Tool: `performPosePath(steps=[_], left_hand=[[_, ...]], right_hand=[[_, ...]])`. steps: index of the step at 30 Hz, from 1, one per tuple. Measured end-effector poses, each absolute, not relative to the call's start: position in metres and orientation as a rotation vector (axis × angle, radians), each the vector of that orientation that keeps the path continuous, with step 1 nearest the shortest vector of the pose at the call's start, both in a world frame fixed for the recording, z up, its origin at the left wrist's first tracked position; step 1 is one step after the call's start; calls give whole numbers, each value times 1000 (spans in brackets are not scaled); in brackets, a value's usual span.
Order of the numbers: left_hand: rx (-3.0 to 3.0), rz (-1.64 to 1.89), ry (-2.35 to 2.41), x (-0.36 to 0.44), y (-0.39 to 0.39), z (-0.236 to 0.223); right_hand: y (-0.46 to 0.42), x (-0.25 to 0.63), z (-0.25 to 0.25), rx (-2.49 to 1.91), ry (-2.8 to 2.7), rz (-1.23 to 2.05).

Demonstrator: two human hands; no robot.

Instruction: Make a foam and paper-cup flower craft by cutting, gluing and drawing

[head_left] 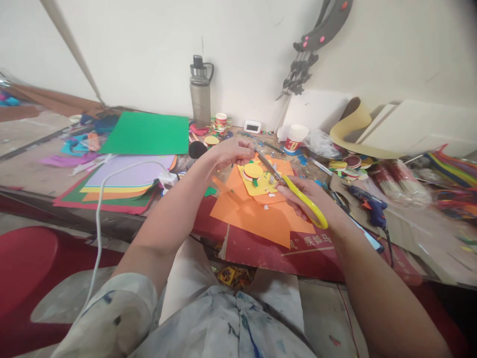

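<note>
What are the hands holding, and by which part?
The right hand holds the scissors by the yellow handle; whether the left hand holds anything can't be told.

A: Which kind of setting is the red-topped worktable point(242, 251) indicating?

B: A craft workshop, apparently: sheets of coloured paper point(121, 174) are lying stacked at left, and a blue glue gun point(374, 208) is resting at right.

A: Which further features are supporting this?

B: Yellow-handled scissors point(307, 201) are extending over orange paper point(257, 219), multicoloured strips point(452, 171) are spreading along the far right, offcuts point(210, 191) are littering the worktable, and dark stains are marking the wearer's shirt point(201, 323).
</note>
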State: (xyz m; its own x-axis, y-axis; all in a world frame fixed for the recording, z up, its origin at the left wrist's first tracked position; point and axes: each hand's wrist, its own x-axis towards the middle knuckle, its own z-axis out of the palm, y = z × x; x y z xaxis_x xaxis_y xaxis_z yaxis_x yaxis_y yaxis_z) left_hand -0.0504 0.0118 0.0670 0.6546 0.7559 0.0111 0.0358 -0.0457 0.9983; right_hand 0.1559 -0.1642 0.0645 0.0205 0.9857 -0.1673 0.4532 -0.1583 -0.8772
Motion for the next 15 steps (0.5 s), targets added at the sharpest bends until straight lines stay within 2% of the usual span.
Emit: performPosePath(steps=[15], left_hand=[[1537, 622, 680, -50, 15, 64]], right_hand=[[-162, 150, 51, -1682, -1343, 1048]])
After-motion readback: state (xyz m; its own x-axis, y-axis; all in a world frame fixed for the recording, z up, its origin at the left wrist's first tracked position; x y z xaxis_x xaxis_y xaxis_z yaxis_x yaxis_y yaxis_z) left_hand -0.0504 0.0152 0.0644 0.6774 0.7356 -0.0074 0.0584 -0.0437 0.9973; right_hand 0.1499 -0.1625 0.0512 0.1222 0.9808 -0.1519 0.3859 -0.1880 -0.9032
